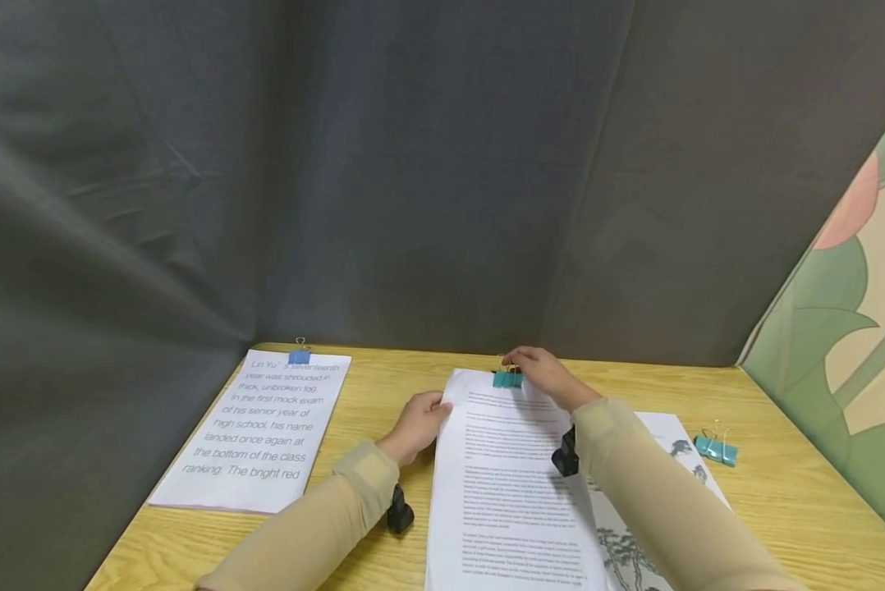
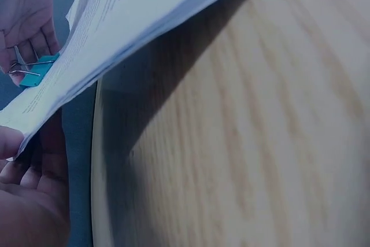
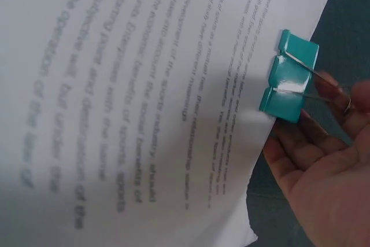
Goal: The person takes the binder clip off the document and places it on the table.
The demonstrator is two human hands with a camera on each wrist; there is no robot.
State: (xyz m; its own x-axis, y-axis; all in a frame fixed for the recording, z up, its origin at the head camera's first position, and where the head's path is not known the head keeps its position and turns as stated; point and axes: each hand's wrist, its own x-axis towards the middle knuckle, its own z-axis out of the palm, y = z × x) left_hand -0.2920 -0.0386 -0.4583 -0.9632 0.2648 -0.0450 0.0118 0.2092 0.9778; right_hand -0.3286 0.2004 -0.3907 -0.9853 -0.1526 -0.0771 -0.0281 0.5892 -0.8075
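Note:
A stack of printed paper [image 1: 516,484] is raised off the wooden table along its left edge. At the stack's upper left corner, my left hand [image 1: 419,425] pinches the sheets, thumb on top and fingers beneath. A teal binder clip [image 3: 292,76] sits on the top edge of the stack. My right hand [image 3: 329,172] holds the clip by its wire handles, with some fingers behind the paper. In the left wrist view the same clip [image 2: 38,72] grips the sheets, its handles pointing away from them.
To the left lies another paper stack [image 1: 265,427] with large print, held by a blue binder clip [image 1: 299,357]. A sheet with tree drawings [image 1: 623,550] lies partly under the right arm. A loose teal binder clip [image 1: 716,449] rests to its right. Behind the table hangs a dark curtain [image 1: 442,180].

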